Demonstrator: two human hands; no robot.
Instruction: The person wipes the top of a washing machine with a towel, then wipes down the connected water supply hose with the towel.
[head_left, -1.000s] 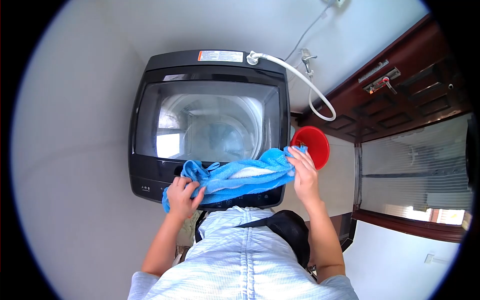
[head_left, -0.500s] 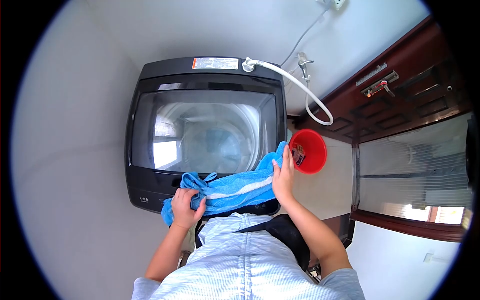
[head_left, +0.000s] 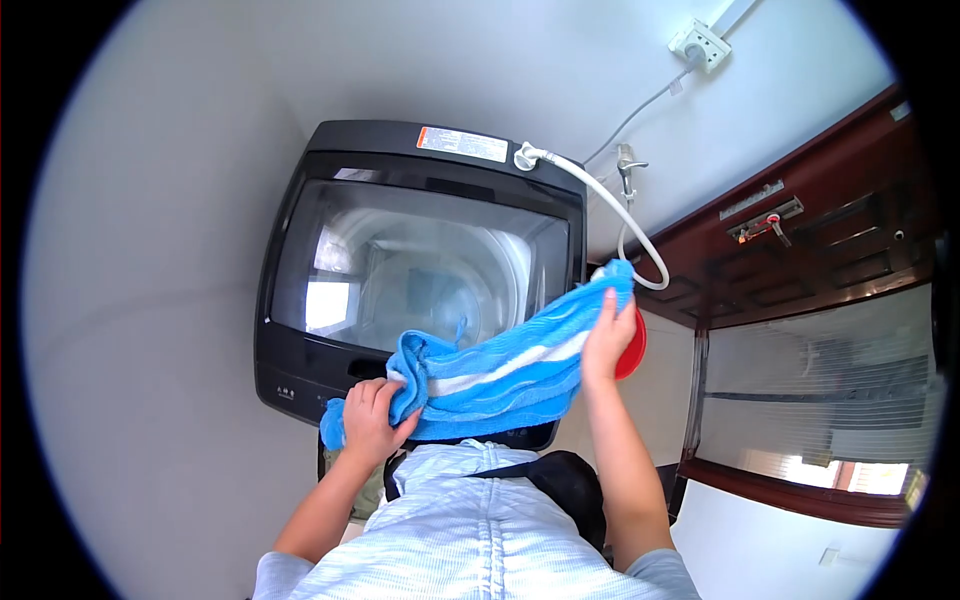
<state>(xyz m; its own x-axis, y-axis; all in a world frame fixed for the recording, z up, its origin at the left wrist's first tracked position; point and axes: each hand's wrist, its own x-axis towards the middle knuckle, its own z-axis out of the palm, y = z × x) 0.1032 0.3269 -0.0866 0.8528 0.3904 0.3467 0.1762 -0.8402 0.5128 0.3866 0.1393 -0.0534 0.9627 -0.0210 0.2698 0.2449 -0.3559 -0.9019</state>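
Note:
A blue towel with white stripes (head_left: 500,372) stretches between my hands over the front edge of a black top-loading washing machine (head_left: 290,365). My left hand (head_left: 376,418) grips its bunched left end, and a short piece hangs out to the left of that hand. The right end is raised in my right hand (head_left: 608,338), with the thumb and fingers closed on the cloth. Under the towel's upper edge, the machine's glass lid (head_left: 420,260) is shut, and the drum shows through it.
A red bucket (head_left: 632,348) stands right of the machine, partly hidden by my right hand and the towel. A white hose (head_left: 600,190) curves from the machine's back to a wall tap (head_left: 627,170). A dark red door (head_left: 830,230) and a socket (head_left: 700,45) are at the right.
My right hand has moved right and up slightly, spreading the towel wider and covering much of the bucket. My left hand still grips the bunched end. The view has shifted a little.

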